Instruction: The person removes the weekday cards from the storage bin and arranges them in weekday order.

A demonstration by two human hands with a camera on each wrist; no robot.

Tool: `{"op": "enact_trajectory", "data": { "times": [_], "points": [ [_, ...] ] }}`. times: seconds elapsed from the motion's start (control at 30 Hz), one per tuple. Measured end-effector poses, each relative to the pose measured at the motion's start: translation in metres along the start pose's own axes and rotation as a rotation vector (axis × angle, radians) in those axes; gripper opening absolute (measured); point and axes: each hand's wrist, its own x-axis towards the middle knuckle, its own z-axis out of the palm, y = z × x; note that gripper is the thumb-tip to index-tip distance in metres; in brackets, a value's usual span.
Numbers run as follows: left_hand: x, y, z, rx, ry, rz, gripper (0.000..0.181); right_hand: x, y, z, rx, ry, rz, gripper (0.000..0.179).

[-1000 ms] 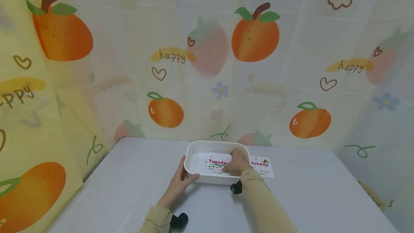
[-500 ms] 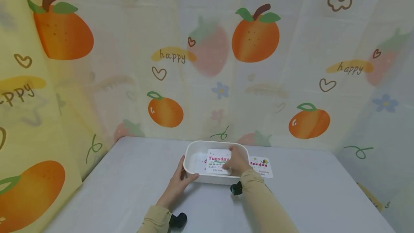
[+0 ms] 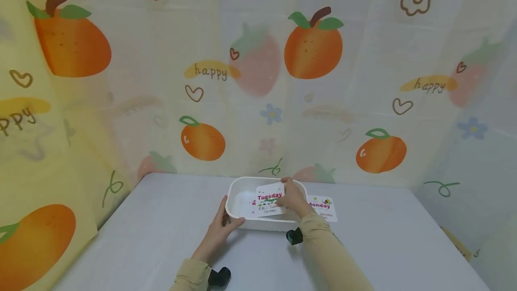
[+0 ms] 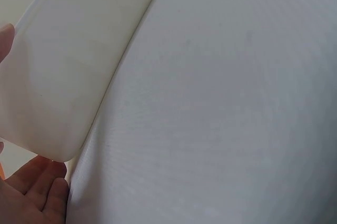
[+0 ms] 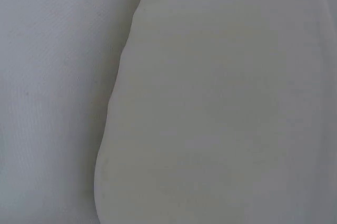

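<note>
A white plastic box (image 3: 262,224) stands on the table, its outer wall filling much of both wrist views. My left hand (image 3: 218,231) grips the box's left end, thumb at the front rim and fingers around the side. Inside the box, my right hand (image 3: 295,199) pinches the right edge of a white "Tuesday" card (image 3: 266,197), which is tilted up. Partly covered by it, another card (image 3: 253,210) with a red "W" showing lies in the box. A "Monday" card (image 3: 324,209) lies on the table just right of the box. The right wrist view shows no fingers.
The table (image 3: 141,237) has a pale cloth cover. Behind it and on the left hangs a curtain (image 3: 250,138) printed with oranges, strawberries and "happy". A small dark device (image 3: 220,277) is on the left wrist, another (image 3: 295,236) on the right.
My right hand has lifted and tilted the Tuesday card off the card beneath, whose red letter now shows. My left hand keeps its hold on the box. The view shifted slightly.
</note>
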Motion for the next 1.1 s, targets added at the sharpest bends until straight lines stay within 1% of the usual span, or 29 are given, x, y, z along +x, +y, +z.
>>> {"op": "enact_trajectory", "data": {
  "times": [0.13,0.2,0.27,0.4,0.5,0.57,0.77,0.87,0.93,1.07,1.1],
  "points": [
    [0.0,-0.002,0.0,0.005,0.008,0.005,0.091,-0.003,0.003,-0.004,0.102,-0.012,-0.045,0.074],
    [0.0,-0.001,0.0,0.004,0.008,0.015,0.091,-0.004,0.005,-0.006,0.135,-0.006,-0.075,0.073],
    [0.0,-0.001,0.0,0.003,0.004,0.016,0.091,-0.006,0.008,-0.008,0.148,0.014,-0.093,0.072],
    [0.001,-0.001,-0.001,0.001,0.001,0.021,0.091,-0.011,0.013,-0.015,0.132,0.044,-0.121,0.069],
    [0.002,-0.001,-0.001,-0.005,0.004,0.022,0.091,-0.016,0.017,-0.021,0.149,0.058,-0.121,0.066],
    [0.002,-0.002,0.0,-0.007,0.004,0.02,0.092,-0.02,0.02,-0.026,0.191,0.066,-0.117,0.065],
    [0.001,-0.005,0.0,-0.009,0.002,0.018,0.093,-0.036,0.032,-0.042,0.415,0.068,-0.081,0.066],
    [0.0,-0.005,-0.001,-0.011,0.008,0.026,0.092,-0.041,0.039,-0.051,0.491,0.071,-0.083,0.065],
    [0.0,-0.005,-0.002,-0.019,0.012,0.029,0.092,-0.043,0.045,-0.057,0.505,0.082,-0.081,0.065],
    [0.001,-0.003,-0.002,-0.012,0.002,0.043,0.093,-0.049,0.061,-0.072,0.479,0.134,-0.062,0.064],
    [0.001,-0.003,-0.002,-0.012,0.001,0.035,0.093,-0.05,0.065,-0.076,0.471,0.146,-0.057,0.064]
  ]
}}
